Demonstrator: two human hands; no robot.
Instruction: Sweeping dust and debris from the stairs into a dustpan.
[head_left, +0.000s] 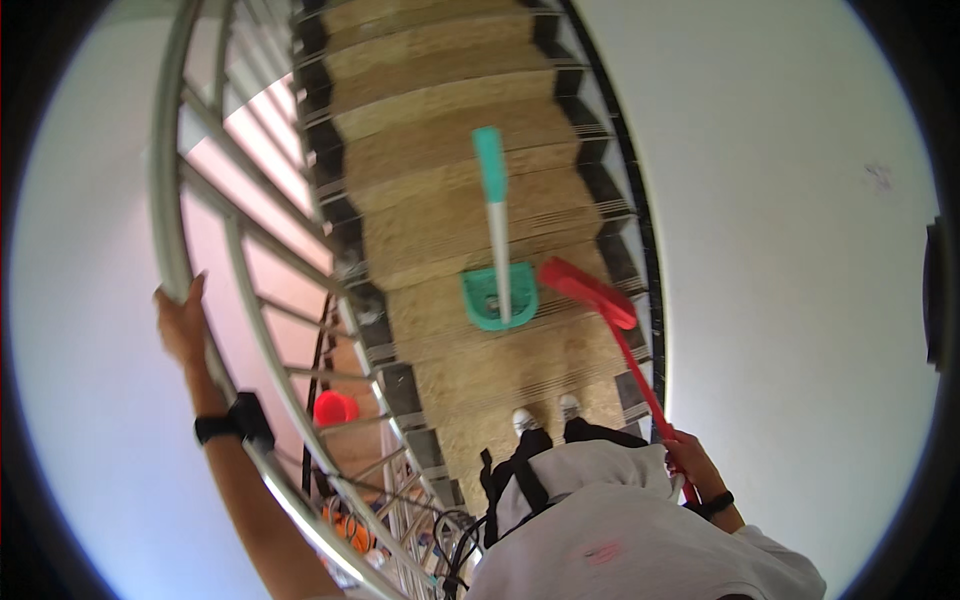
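My left hand (182, 322) grips the metal handrail (166, 150) of the stair railing at the left. In my right hand (690, 459) is the red handle of a broom (587, 291), whose red head hangs over the stairs, just right of a dustpan. That green dustpan (476, 300) stands on a step in front of my feet, with its white and green handle (491, 169) upright. A little debris shows in its pan. Neither hand touches the dustpan. Whether the broom head touches the step I cannot tell.
Tan stone stairs (450, 112) with dark edges run away from my white shoes (525, 421). A white wall (765, 225) with a black skirting borders them on the right. Through the railing, a red bucket (335, 409) and an orange item (349, 529) show on a lower level.
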